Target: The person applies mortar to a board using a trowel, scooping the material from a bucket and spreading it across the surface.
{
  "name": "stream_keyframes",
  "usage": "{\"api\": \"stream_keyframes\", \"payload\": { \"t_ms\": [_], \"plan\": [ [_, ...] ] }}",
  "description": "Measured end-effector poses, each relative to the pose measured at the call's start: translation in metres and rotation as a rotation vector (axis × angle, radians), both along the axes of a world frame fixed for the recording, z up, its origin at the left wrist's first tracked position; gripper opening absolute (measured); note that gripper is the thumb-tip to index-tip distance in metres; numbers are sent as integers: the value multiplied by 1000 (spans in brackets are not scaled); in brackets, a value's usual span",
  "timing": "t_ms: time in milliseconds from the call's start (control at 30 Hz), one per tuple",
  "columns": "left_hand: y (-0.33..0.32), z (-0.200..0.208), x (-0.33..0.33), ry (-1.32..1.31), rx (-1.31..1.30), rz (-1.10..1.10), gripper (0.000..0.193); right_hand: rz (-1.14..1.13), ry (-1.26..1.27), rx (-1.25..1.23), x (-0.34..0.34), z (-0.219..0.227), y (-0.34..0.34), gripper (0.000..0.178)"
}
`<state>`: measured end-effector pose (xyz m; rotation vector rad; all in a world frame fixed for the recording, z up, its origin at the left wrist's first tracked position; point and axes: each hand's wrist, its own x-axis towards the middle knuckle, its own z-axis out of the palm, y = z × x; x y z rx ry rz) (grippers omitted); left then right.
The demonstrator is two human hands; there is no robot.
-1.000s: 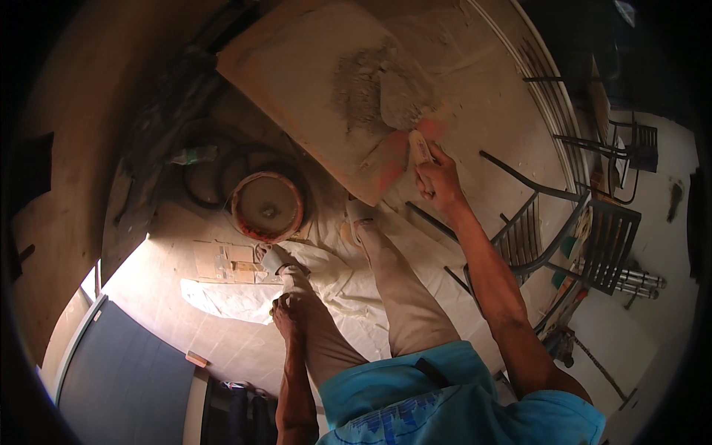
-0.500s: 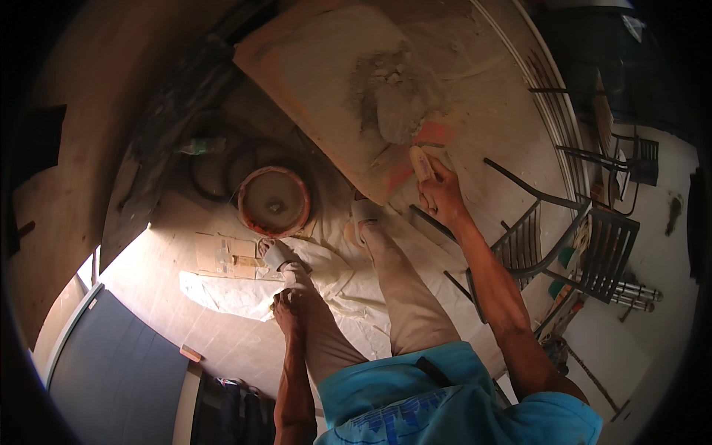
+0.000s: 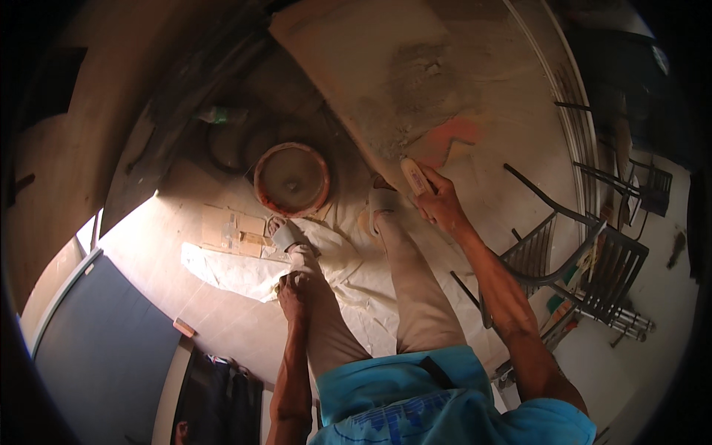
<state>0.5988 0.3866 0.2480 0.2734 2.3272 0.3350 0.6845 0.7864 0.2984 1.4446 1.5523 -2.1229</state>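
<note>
My right hand (image 3: 443,202) is closed round the pale wooden handle (image 3: 417,176) of a trowel, above the near edge of a large board (image 3: 334,55). The trowel's blade cannot be made out against the board. Beyond it, dark grey mortar-like material (image 3: 423,70) is spread on the board, beside a reddish patch (image 3: 461,133). My left hand (image 3: 291,291) rests at my left knee with its fingers bent over the trouser leg, and no object shows in it.
A round reddish-rimmed basin (image 3: 323,172) stands left of the board, near a plastic bottle (image 3: 222,116). Flattened cardboard (image 3: 222,231) and a pale sheet (image 3: 237,274) lie by my feet. Dark metal chairs (image 3: 615,267) stand at the right. A dark panel (image 3: 104,326) is at the lower left.
The view has shifted slightly. My right hand still grips the trowel, whose handle now tilts more to the left. The grey lump by the trowel no longer shows. My left hand stays at the knee.
</note>
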Motion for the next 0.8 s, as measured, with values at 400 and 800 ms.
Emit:
{"api": "stream_keyframes", "payload": {
  "t_ms": [400, 800],
  "plan": [
    [-41, -12, 16, 8, 98, 14, 44, 305, 9, 41, -24, -84, -63, 77],
    [-54, -4, 22, -8, 50, 61, 33, 487, -19, 61, -44, -178, -95, 79]
  ]
}}
